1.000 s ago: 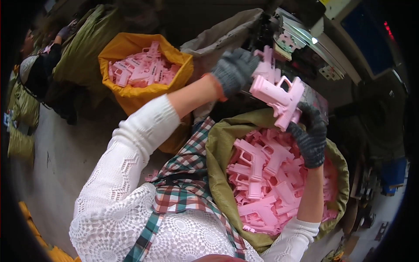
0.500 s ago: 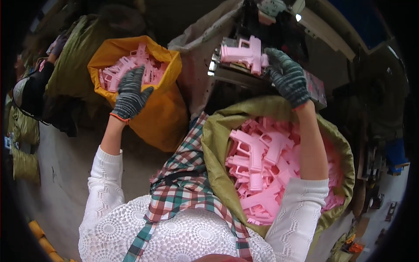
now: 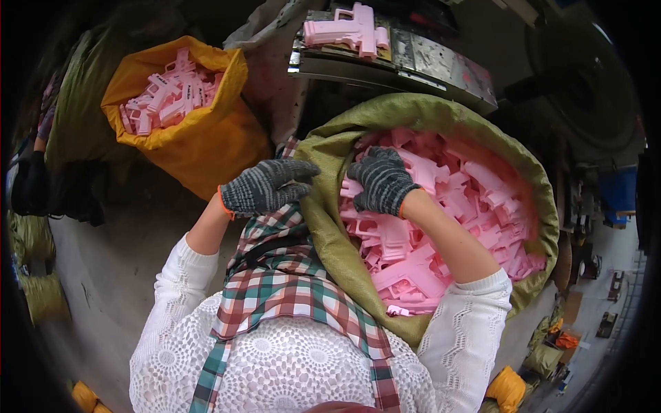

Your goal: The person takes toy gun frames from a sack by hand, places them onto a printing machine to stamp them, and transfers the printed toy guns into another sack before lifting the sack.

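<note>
My right hand [image 3: 382,182], in a dark grey knit glove, reaches into the green woven sack [image 3: 318,206]. Its fingers curl down over a pink toy pistol [image 3: 418,169] on the heap, and the fingertips are partly hidden. To the left, my left hand [image 3: 265,187], gloved alike, hovers by the sack's rim with fingers stretched out and nothing in them. Another pink toy pistol [image 3: 354,31] lies on its side on the machine bed [image 3: 385,69] beyond the sack. More pink toy pistols [image 3: 413,272] fill the sack in a loose pile.
At the far left stands a yellow bag [image 3: 227,148] holding pink pistols with dark marks. A checked apron [image 3: 289,275] covers my lap beside the green sack. More green sacks [image 3: 41,296] line the left edge. Yellow bundles [image 3: 506,389] lie on the floor at lower right.
My left hand has come from the yellow bag to the green sack's rim. My right hand has left the pistol on the machine and dropped into the sack. The view has shifted.
</note>
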The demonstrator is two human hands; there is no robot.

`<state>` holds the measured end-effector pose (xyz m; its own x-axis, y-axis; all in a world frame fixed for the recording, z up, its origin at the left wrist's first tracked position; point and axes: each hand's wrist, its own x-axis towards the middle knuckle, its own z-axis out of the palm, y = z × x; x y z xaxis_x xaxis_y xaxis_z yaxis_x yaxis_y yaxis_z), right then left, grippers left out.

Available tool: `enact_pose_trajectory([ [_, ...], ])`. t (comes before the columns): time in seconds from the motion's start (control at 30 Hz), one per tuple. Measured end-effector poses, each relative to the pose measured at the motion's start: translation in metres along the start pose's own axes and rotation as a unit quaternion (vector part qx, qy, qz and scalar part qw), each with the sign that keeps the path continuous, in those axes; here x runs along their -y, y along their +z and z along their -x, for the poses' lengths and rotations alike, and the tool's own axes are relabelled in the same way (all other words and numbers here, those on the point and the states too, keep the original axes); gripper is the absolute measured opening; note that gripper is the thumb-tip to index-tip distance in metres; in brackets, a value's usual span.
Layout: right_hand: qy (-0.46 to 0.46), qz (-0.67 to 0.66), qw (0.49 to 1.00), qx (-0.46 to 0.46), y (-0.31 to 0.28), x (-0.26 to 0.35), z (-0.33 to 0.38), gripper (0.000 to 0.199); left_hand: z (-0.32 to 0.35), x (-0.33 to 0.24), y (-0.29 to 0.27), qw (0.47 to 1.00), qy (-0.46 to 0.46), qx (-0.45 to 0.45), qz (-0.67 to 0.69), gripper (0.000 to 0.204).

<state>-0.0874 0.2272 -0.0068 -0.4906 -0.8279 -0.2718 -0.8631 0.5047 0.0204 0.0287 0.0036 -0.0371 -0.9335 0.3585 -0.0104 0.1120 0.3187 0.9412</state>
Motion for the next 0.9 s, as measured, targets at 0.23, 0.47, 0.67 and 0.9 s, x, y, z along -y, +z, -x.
enact_pose_trajectory([
  [0.23,0.019,-0.434,0.901,-0.01,-0.073,-0.006,0.023,0.047,-0.02,-0.022,0.045,0.979,0.122,-0.163,-0.001,0.054],
  [0.47,-0.107,-0.295,0.893,-0.322,-0.113,-0.012,0.023,0.051,-0.037,-0.041,0.009,0.901,-0.041,-0.17,0.398,0.038],
  [0.67,-0.212,-0.186,0.923,-0.263,-0.105,-0.005,0.031,0.035,-0.029,-0.051,-0.018,0.966,-0.03,-0.121,0.227,0.026],
  [0.9,-0.03,-0.296,0.907,-0.299,-0.122,-0.054,0.038,0.044,-0.079,-0.018,-0.051,0.812,0.219,-0.521,-0.149,0.031],
])
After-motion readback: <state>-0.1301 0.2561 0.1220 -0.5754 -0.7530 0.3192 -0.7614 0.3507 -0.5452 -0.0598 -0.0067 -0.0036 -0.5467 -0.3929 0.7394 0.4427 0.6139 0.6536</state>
